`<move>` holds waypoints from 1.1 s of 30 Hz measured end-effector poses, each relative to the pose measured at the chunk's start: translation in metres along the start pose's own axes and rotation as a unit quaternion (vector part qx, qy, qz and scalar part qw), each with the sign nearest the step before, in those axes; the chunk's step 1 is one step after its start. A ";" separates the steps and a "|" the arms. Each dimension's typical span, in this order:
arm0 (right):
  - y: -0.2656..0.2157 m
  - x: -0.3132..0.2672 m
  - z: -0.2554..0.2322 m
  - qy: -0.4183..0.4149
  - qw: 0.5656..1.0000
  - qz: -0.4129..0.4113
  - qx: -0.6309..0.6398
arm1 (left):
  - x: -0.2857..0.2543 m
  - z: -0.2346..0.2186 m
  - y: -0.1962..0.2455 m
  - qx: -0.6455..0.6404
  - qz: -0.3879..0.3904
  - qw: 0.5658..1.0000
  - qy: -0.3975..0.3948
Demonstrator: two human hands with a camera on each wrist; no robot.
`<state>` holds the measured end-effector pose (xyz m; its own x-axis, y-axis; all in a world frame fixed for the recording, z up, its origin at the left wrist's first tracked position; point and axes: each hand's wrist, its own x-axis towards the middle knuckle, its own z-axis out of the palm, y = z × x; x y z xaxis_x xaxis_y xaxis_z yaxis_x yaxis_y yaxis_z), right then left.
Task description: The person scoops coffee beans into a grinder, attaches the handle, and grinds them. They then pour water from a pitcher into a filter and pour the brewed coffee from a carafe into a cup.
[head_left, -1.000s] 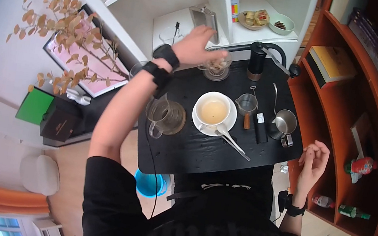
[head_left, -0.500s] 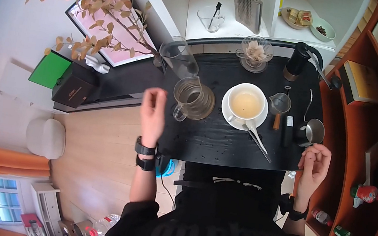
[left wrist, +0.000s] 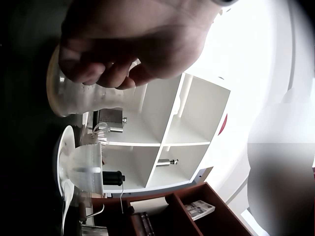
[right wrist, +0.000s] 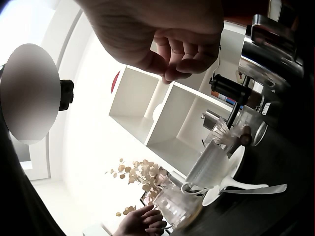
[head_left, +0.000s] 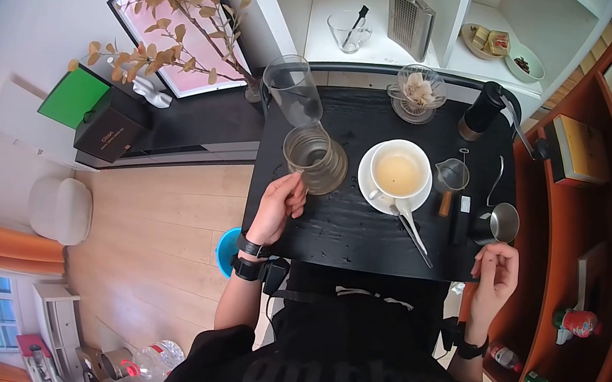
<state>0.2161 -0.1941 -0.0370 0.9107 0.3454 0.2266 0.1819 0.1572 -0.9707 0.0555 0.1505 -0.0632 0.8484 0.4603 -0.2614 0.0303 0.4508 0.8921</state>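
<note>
At the handle side of the ribbed glass carafe [head_left: 327,169], my left hand [head_left: 277,209] has its fingers curled round the handle, which they mostly cover. The left wrist view shows that hand [left wrist: 133,44] over the carafe's glass body [left wrist: 81,96]. My right hand [head_left: 494,281] hangs loosely curled with nothing in it, just below the metal pitcher [head_left: 505,222]; its curled fingers also show in the right wrist view. Between the hands, a white cup [head_left: 402,170] of pale liquid stands on a saucer, with a white spoon [head_left: 413,228] resting beside it.
A tall glass [head_left: 293,90] stands behind the carafe. Farther along the black table [head_left: 338,243] are a glass dripper [head_left: 418,93], a black grinder [head_left: 482,111] and a small wood-handled glass jug [head_left: 450,178]. Shelves flank the back and right.
My left hand has come from the dripper area, past the table's left side, to the carafe and taken its handle. My right hand stays loosely curled near the pitcher.
</note>
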 end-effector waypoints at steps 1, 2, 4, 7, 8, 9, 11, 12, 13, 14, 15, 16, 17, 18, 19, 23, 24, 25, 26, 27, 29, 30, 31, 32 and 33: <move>0.000 0.000 -0.001 -0.001 1.000 0.001 -0.003 | 0.001 0.001 0.002 -0.006 -0.004 1.000 -0.003; 0.000 0.000 -0.001 -0.002 1.000 0.000 -0.005 | 0.001 0.002 0.005 -0.012 -0.007 1.000 -0.005; 0.000 -0.001 -0.001 -0.006 1.000 0.000 -0.008 | -0.001 0.005 0.015 -0.034 -0.020 0.999 0.005; 0.000 -0.003 -0.001 -0.008 1.000 0.011 -0.011 | -0.008 0.014 0.016 0.052 0.025 0.996 0.061; -0.001 -0.003 -0.001 -0.010 1.000 0.010 -0.013 | -0.010 0.018 0.013 0.101 0.050 0.990 0.084; -0.002 -0.003 0.000 -0.012 1.000 0.010 -0.015 | -0.013 0.019 0.009 0.152 0.085 0.979 0.105; -0.003 -0.004 -0.001 -0.016 1.000 0.013 -0.016 | -0.017 0.017 0.004 0.265 0.189 0.935 0.141; -0.002 -0.004 -0.001 -0.018 1.000 0.014 -0.016 | -0.019 0.017 0.002 0.319 0.240 0.903 0.159; -0.002 -0.004 -0.001 -0.019 1.000 0.015 -0.016 | -0.025 0.026 0.010 0.360 0.263 0.876 0.182; -0.002 -0.004 -0.001 -0.021 0.999 0.016 -0.019 | -0.029 0.029 0.013 0.368 0.277 0.868 0.184; -0.003 -0.004 -0.001 -0.023 0.999 0.017 -0.022 | -0.033 0.031 0.016 0.376 0.291 0.860 0.184; -0.003 -0.003 0.000 -0.025 0.999 0.018 -0.024 | -0.035 0.030 0.017 0.383 0.304 0.852 0.185; -0.004 -0.003 0.001 -0.025 0.999 0.018 -0.022 | -0.037 0.027 0.016 0.336 0.294 0.878 0.174; -0.005 -0.003 0.002 -0.026 0.999 0.019 -0.020 | -0.041 0.026 0.019 0.236 0.256 0.924 0.157; -0.005 -0.003 0.003 -0.027 0.999 0.019 -0.018 | -0.046 0.029 0.027 0.132 0.215 0.958 0.138; -0.004 -0.004 0.003 -0.039 0.999 0.024 -0.019 | -0.060 0.032 0.052 -0.027 0.100 0.993 0.058; -0.005 -0.004 0.003 -0.044 0.999 0.025 -0.020 | -0.063 0.030 0.056 -0.036 0.080 0.995 0.041; -0.005 -0.004 0.003 -0.049 0.998 0.026 -0.022 | -0.067 0.028 0.058 0.015 0.081 0.996 0.040; -0.005 -0.004 0.003 -0.051 0.998 0.029 -0.023 | -0.071 0.031 0.055 0.122 0.120 0.983 0.067; -0.004 -0.005 0.002 -0.053 0.998 0.032 -0.024 | -0.074 0.034 0.052 0.227 0.157 0.957 0.093; -0.003 -0.005 0.001 -0.054 0.998 0.034 -0.024 | -0.075 0.038 0.051 0.395 0.239 0.879 0.122; -0.003 -0.005 0.001 -0.054 0.998 0.034 -0.022 | -0.074 0.037 0.049 0.388 0.244 0.879 0.131; -0.002 -0.005 0.002 -0.054 0.998 0.032 -0.021 | -0.072 0.035 0.045 0.381 0.250 0.879 0.140; -0.002 -0.006 0.002 -0.054 0.998 0.036 -0.026 | -0.070 0.033 0.041 0.374 0.256 0.879 0.149; -0.002 -0.006 0.002 -0.054 0.997 0.038 -0.031 | -0.069 0.032 0.035 0.311 0.224 0.909 0.164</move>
<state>0.2091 -0.1949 -0.0363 0.8783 0.4521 0.1554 0.1385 0.0704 -0.9879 0.0152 0.1105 -0.0022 0.6491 0.7404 0.1743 0.1000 -0.3102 0.9454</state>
